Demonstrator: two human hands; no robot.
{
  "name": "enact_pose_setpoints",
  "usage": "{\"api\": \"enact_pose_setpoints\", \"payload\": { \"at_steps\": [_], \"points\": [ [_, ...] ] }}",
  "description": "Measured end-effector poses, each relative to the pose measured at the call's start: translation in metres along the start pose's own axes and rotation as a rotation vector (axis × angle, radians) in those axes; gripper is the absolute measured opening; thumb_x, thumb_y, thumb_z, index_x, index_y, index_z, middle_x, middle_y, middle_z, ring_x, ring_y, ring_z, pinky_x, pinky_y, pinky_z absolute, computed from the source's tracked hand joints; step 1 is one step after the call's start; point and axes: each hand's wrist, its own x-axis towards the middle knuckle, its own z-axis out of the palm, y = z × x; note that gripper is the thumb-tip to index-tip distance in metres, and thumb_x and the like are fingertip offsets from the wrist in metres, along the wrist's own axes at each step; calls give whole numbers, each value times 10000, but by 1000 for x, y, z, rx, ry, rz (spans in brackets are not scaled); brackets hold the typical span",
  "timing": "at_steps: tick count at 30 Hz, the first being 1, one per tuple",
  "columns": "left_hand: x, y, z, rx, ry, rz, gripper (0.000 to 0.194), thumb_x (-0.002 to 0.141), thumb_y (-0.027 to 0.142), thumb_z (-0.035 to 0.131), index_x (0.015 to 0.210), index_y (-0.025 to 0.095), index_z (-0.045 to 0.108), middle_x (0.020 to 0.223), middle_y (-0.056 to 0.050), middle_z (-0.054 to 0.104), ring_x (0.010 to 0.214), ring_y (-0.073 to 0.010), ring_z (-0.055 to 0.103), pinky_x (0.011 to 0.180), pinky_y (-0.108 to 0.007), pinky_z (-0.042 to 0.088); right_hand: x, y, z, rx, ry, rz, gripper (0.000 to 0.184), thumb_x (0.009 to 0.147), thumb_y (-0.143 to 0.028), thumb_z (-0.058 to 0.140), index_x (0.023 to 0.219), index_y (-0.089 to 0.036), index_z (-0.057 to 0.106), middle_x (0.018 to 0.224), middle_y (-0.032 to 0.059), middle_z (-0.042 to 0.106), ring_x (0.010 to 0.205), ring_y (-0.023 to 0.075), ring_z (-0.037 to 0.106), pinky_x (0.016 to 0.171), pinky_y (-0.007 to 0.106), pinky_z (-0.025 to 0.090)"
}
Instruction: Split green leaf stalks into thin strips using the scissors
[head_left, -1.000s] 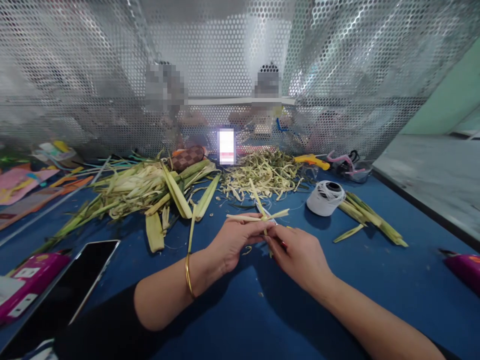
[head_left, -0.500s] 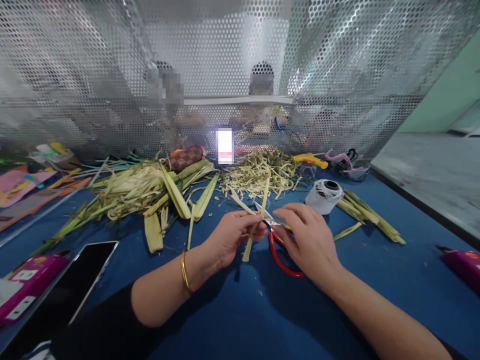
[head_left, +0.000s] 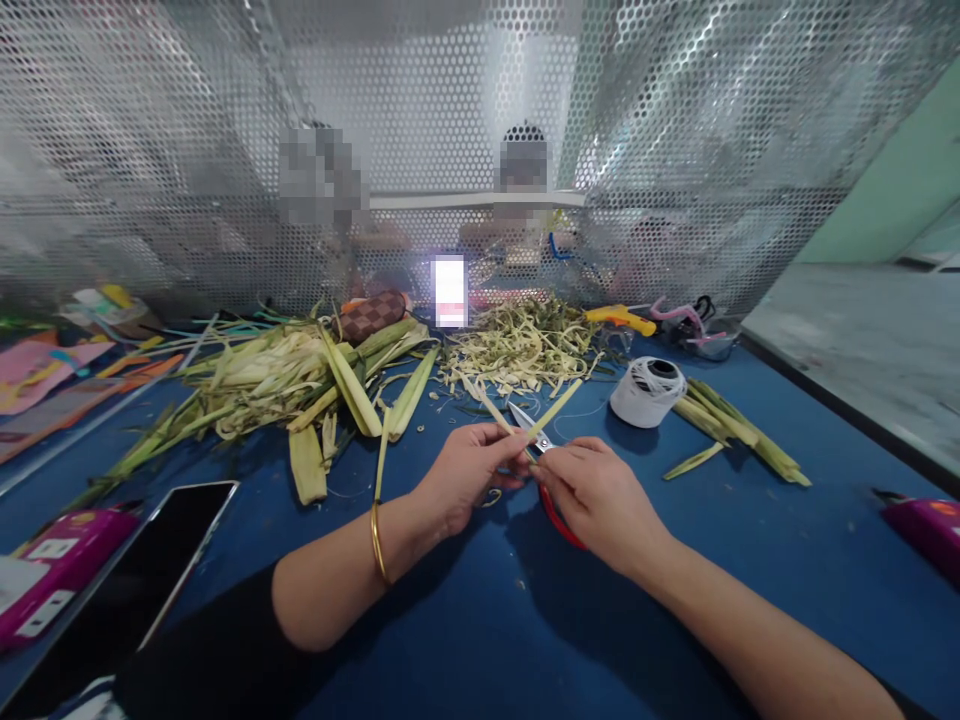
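My left hand [head_left: 480, 465] is closed, its thumb and fingers pinching narrow pale-green leaf strips where they cross. One leaf strip [head_left: 559, 408] slants up to the right, and another leans up to the left. Against these fingers, my right hand [head_left: 600, 495] is closed too, its fingertips at the lower end of a strip. Under the right hand lie scissors [head_left: 541, 440] on the table, their metal blades pointing away and their red handles mostly covered. Fine thread [head_left: 589, 410] runs over the table behind the hands.
A white thread spool [head_left: 646, 393] stands right of the hands, by cut stalks [head_left: 742, 425]. Behind lie leaf trimmings [head_left: 525, 350], long leaves [head_left: 262, 375] and a checked pouch [head_left: 371, 317]. A phone [head_left: 142, 580] lies front left. A perforated metal panel [head_left: 450, 100] closes off the back.
One strip has swung from nearly upright to slanting right. My right hand has moved in slightly and closed at the strips, covering more of the scissors' handles. The scissors stay put.
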Motion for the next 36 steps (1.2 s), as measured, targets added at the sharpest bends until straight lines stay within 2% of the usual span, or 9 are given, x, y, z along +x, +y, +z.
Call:
{"api": "enact_pose_setpoints", "payload": {
  "at_steps": [7,12,15,18,21,23,26,33,36],
  "points": [
    [-4,7,2,57,-46,-75,288,706,405,700,743,124,649,655,-21,619,556,-92,557,555,-215,437,8,10,-2,614,114,524,308,849,-471,497,754,-205,619,695,10,599,659,162,517,614,269,373],
    [-7,2,6,191,-137,-33,310,639,414,745,709,125,659,511,28,525,480,-76,470,493,-204,380,9,7,6,1034,94,690,353,696,-506,660,612,-192,522,532,-41,488,496,105,406,500,244,315],
    [-7,2,6,281,-150,26,275,657,396,718,648,132,640,441,49,461,421,-66,393,451,-205,336,7,10,7,892,185,665,345,761,-467,602,581,-201,479,534,-32,477,514,121,426,529,268,355],
    [-8,2,6,378,-154,31,265,683,392,681,650,132,643,439,52,445,407,-65,366,434,-209,314,6,13,-1,427,492,510,213,796,-398,595,833,-188,596,822,58,618,784,216,564,735,358,439],
    [-12,2,9,442,-191,28,301,705,428,634,602,147,601,443,61,412,407,-69,340,417,-214,290,6,10,-9,76,535,222,243,806,-332,618,1018,-212,626,1112,106,628,1101,276,523,1003,472,314],
    [-14,1,11,459,-217,50,310,728,413,587,550,164,539,433,69,380,406,-70,325,419,-216,281,7,6,-10,64,355,113,85,838,-278,584,854,-238,657,976,48,684,1052,245,570,1064,495,219],
    [-17,1,14,453,-230,44,320,736,392,553,514,173,481,433,68,384,403,-66,329,427,-217,264,8,1,-6,234,173,150,214,849,-224,542,638,-221,575,698,-30,648,777,164,623,1057,474,239],
    [-15,3,12,429,-309,12,325,686,396,608,483,163,505,432,46,444,393,-66,372,434,-220,282,11,-7,1,390,330,234,281,844,-241,524,573,-212,458,619,-14,536,650,158,526,750,332,425],
    [-15,1,10,357,-305,-26,318,689,408,636,520,149,555,452,40,470,403,-64,388,433,-210,294,12,-4,1,359,324,204,288,873,-258,506,588,-213,490,635,-6,568,676,163,546,794,347,420]
  ]
}}
